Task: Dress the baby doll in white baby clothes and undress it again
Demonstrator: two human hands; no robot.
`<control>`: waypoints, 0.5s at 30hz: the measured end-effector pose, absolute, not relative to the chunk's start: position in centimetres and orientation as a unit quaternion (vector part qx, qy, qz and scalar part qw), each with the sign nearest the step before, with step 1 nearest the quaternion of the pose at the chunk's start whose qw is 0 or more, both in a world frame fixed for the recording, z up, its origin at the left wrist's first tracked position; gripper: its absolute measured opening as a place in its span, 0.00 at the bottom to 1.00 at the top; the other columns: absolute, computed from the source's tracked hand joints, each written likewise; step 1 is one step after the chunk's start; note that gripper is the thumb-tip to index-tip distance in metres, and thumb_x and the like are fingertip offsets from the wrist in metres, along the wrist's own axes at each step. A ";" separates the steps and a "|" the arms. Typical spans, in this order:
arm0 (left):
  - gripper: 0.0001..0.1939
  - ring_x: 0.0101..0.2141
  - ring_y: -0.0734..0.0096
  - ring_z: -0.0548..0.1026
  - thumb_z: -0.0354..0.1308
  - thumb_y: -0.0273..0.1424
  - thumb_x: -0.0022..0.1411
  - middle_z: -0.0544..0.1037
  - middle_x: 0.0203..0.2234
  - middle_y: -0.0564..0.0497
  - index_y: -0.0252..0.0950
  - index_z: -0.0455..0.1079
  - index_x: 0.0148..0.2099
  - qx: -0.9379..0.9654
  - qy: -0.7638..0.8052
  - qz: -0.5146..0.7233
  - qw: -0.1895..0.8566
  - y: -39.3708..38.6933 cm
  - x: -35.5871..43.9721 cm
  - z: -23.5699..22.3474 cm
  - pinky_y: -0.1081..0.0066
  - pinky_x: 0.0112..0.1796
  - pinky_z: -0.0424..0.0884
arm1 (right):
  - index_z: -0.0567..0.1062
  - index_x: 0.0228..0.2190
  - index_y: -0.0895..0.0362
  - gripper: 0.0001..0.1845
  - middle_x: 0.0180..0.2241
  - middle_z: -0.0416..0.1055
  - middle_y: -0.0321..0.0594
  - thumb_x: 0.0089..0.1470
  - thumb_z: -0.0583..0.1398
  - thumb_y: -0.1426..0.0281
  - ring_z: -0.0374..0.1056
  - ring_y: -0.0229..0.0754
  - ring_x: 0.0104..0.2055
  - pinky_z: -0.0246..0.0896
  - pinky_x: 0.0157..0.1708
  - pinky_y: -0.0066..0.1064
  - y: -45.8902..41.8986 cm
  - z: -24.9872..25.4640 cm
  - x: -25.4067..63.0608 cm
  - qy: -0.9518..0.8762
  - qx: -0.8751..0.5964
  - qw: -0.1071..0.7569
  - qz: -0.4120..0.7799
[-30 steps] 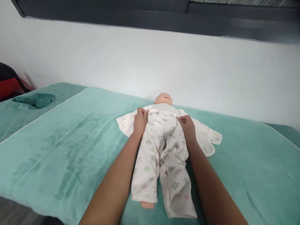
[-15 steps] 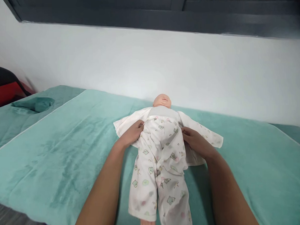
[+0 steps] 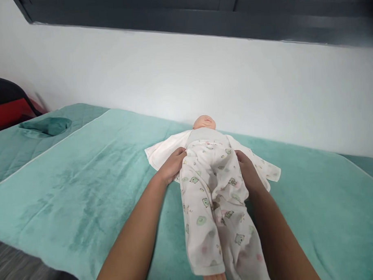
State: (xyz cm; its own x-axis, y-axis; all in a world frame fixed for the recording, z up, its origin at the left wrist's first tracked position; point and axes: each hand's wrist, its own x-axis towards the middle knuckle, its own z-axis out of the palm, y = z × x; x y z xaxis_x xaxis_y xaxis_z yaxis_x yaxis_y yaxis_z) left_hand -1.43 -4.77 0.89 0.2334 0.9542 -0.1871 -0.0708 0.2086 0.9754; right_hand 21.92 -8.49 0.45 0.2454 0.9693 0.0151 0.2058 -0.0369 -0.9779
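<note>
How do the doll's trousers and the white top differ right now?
Pose: the trousers run along the doll's legs towards the camera; the top spreads sideways from its torso.
Print: the trousers show animal motifs all over; the top looks largely plain at picture left, with print on the sleeve at picture right.
Hands: the left hand and right hand flank the trousers' waist; the top lies partly behind them.
Shared: both are white with small print.

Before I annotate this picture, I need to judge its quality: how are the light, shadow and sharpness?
Head view, middle: the white wall is softly bright, without harsh glare, and the print on the trousers reads clearly; head view, right: the right hand looks darker than the left hand; head view, lower left: the floor looks dim and smeared.
</note>
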 end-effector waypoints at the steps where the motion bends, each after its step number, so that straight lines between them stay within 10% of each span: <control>1: 0.10 0.28 0.74 0.68 0.59 0.37 0.55 0.69 0.26 0.55 0.36 0.65 0.33 0.465 0.461 0.425 0.625 -4.7 -1.2 0.7 0.75 0.28 0.63 | 0.70 0.33 0.53 0.12 0.30 0.73 0.36 0.45 0.62 0.62 0.66 0.44 0.32 0.60 0.29 0.32 -8.4 0.4 21.8 -0.481 -0.611 0.503 0.377; 9: 0.11 0.26 0.72 0.69 0.63 0.35 0.50 0.70 0.23 0.54 0.35 0.66 0.31 0.378 0.426 0.499 0.654 -4.1 0.0 -1.2 0.71 0.28 0.66 | 0.72 0.33 0.52 0.12 0.40 0.76 0.42 0.43 0.63 0.64 0.68 0.51 0.44 0.64 0.35 0.36 -7.6 -0.2 21.3 -0.504 -0.608 0.528 0.314; 15: 0.09 0.29 0.70 0.71 0.61 0.32 0.52 0.73 0.28 0.52 0.36 0.69 0.36 0.416 0.444 0.526 0.594 -4.2 -0.4 -0.5 0.69 0.33 0.69 | 0.72 0.33 0.50 0.14 0.36 0.77 0.37 0.42 0.66 0.63 0.71 0.49 0.37 0.65 0.33 0.37 -7.3 -0.6 21.2 -0.467 -0.501 0.544 0.484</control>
State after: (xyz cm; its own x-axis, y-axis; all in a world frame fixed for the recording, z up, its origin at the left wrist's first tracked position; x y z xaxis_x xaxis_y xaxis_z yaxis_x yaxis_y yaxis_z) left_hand -0.41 -4.16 -0.50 0.0528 0.9947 -0.0887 -0.2559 0.0994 0.9616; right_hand 21.22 -7.28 -0.60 0.0947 0.9952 0.0228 -0.0589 0.0285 -0.9979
